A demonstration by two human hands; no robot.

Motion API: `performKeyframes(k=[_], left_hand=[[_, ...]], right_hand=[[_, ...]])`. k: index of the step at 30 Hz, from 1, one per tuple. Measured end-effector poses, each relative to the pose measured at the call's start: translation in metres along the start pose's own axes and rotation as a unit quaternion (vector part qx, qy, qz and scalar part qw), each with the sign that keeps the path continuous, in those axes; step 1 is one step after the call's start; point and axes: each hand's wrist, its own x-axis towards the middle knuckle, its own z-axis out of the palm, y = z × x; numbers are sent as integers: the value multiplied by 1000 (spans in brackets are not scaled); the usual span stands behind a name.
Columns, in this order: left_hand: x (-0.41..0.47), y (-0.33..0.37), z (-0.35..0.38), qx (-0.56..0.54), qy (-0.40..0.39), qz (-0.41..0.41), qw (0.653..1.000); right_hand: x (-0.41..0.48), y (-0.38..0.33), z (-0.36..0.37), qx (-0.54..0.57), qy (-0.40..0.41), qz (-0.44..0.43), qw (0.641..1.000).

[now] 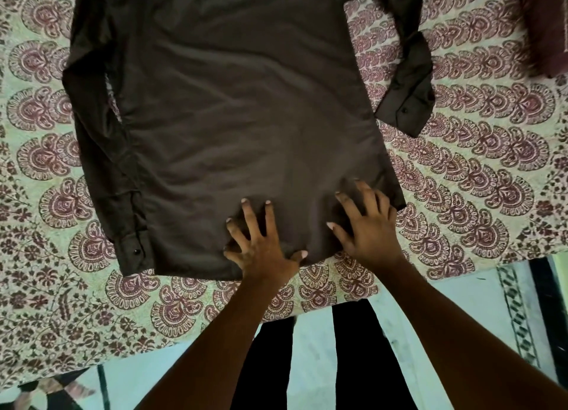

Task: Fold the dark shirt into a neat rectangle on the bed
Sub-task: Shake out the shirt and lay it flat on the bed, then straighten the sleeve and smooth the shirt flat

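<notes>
Two hands counted: left hand point(264, 240) and right hand point(365, 228), both open with fingers spread, pressing the near hem of one dark shirt point(233, 102). Shirt lies spread flat on the bed point(476, 163), lightly creased. Two sleeves point(101, 151): one straight alongside the body, the other bent outward.

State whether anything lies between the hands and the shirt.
Nothing visible does: the left hand and right hand rest directly on the shirt near its hem, which lies on the bed.
</notes>
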Motion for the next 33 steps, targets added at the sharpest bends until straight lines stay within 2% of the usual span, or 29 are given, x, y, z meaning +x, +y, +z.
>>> performKeyframes(k=[3, 7, 10, 12, 16, 21, 24, 26, 28, 29, 30, 31, 33], left_hand=[[-1, 4, 2, 6, -12, -8, 1000], [2, 17, -13, 29, 9, -1, 1000], [7, 34, -17, 93, 13, 118, 989], [12, 50, -14, 148, -4, 171, 974], [22, 99, -30, 155, -8, 109, 982], [72, 166, -59, 88, 48, 141, 985], [105, 198, -70, 61, 54, 158, 984], [122, 215, -78, 48, 40, 134, 989], [132, 228, -84, 39, 14, 101, 994], [134, 235, -86, 40, 3, 88, 995], [136, 240, -89, 43, -6, 77, 996], [137, 245, -91, 46, -13, 69, 996], [140, 250, -96, 62, -32, 60, 996]], right_hand=[[2, 25, -1, -23, -45, -20, 999], [-11, 56, -8, -12, -55, 35, 998], [-8, 72, -20, -17, -102, 23, 994], [1, 81, -31, -8, -102, 16, 995], [40, 104, -58, 78, -40, 92, 992], [126, 133, -88, 206, 14, 266, 942], [179, 145, -94, 224, -9, 336, 915], [205, 154, -92, 241, -36, 367, 898], [219, 162, -99, 305, -47, 374, 875], [223, 169, -106, 362, -49, 375, 852], [224, 178, -115, 443, -46, 384, 809], [224, 187, -127, 537, -31, 401, 742], [218, 209, -151, 703, -12, 418, 575]])
